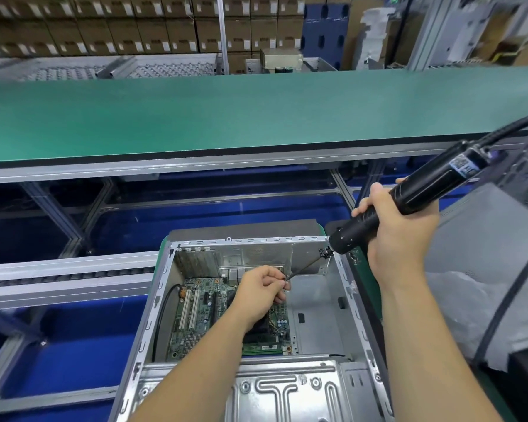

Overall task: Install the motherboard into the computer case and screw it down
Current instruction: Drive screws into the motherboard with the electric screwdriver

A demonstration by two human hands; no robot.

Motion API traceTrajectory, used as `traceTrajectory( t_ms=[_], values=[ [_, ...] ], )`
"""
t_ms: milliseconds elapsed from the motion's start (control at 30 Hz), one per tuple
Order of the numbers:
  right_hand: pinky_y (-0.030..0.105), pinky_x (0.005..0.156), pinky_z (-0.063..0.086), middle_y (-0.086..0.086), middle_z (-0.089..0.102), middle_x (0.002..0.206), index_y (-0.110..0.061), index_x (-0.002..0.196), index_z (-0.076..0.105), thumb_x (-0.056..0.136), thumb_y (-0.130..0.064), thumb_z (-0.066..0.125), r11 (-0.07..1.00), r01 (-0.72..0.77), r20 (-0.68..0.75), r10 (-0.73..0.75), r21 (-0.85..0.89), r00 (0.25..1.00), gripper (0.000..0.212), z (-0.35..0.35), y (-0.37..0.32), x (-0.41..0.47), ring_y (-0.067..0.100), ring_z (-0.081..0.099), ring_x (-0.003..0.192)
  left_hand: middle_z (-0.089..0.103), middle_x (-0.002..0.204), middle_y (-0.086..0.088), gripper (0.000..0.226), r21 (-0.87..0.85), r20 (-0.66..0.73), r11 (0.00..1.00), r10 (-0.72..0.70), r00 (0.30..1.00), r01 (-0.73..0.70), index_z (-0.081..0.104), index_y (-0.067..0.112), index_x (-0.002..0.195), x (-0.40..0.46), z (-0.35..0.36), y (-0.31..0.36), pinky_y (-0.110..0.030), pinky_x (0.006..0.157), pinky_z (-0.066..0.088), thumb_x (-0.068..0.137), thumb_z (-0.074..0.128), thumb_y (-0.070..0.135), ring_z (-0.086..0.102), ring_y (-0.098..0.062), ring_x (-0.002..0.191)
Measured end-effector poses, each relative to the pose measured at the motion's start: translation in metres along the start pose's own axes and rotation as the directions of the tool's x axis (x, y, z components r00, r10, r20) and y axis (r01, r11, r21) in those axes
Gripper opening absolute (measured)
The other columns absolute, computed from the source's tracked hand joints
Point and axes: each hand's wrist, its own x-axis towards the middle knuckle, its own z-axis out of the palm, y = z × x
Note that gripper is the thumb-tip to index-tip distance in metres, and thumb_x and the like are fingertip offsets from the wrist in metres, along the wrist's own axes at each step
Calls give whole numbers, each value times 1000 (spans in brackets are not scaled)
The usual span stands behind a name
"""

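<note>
Motherboard (201, 318) lies flat on floor of open computer case (317, 318), directly beneath left hand's curled fingers. Left hand (258, 295) nearer of the two, forearm reaching in from the near edge; fingertips pinch tip end of driver bit (305, 268), apparently steadying it; a screw there cannot be made out. Bit's long axis runs from those fingers up and away to the right, toward electric screwdriver (409, 196). Right hand (400, 226) farther and higher, clenched round the black barrel, tool tilted steeply, cable trailing off right. Judgement: tip sits above board's far right corner, so coming move is tilting tool upright and lowering onto a mounting hole below the left fingers. Beyond case, green conveyor belt (226, 117)
</note>
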Motion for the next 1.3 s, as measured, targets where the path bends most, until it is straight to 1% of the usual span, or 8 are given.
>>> traceTrajectory(
  t_ms=[167,367,500,767,1000,1133,1200,1300],
  values=[
    [43,67,57,0,63,66,-45,82,61,82,-15,75,994,22,22,-19,-104,1000,32,0,-6,1,27,60,60,65,76,9,10,385,97,911,119,988,-148,67,18,90,1,10,-7,-15,66,48,92,64,9,54,3,61],
    [37,66,59,5,64,69,-26,94,54,82,-14,76,974,4,0,-4,-227,1000,28,-14,3,0,25,63,59,70,89,8,13,660,288,690,133,948,-297,69,20,99,-2,36,-1,-20,73,47,91,60,19,56,-3,70],
    [41,69,61,6,65,71,-30,91,54,83,-12,76,966,16,-3,-17,-256,1000,30,-16,4,0,25,64,59,67,92,6,16,678,306,665,135,943,-315,70,17,100,-1,40,0,-23,76,48,91,57,16,59,-9,80],
    [35,61,57,-2,63,63,-27,94,52,82,-13,76,977,7,-18,-12,-214,1000,30,-21,-4,11,23,61,54,68,87,16,12,454,-7,835,353,935,-312,75,20,99,0,35,53,-1,74,43,93,67,14,59,9,80],
    [38,58,53,-4,58,60,-22,92,50,79,-7,74,991,-92,-56,87,-97,995,31,-55,-13,18,23,57,52,62,86,7,15,574,429,595,367,825,-563,71,19,92,2,95,116,-28,76,47,92,62,8,56,-13,81],
    [38,57,52,1,57,63,-18,94,50,82,-1,72,989,-151,-96,150,-7,984,30,-73,-13,18,24,56,53,56,66,6,38,616,505,522,312,804,-590,54,31,66,5,114,123,-36,72,48,86,56,-1,53,-24,72],
    [38,58,52,4,57,64,-18,96,51,84,1,71,984,-177,-128,179,28,976,30,-78,-11,18,24,56,54,71,91,2,24,586,474,586,314,823,-561,72,23,98,9,121,121,-35,86,52,91,58,5,62,-22,89],
    [39,60,52,5,56,64,-18,97,52,84,0,72,978,-202,-132,206,44,970,30,-81,-7,19,25,57,56,51,149,1,56,514,422,708,284,861,-485,43,22,151,13,124,117,-25,112,33,98,59,10,46,-14,135]
  ],
)
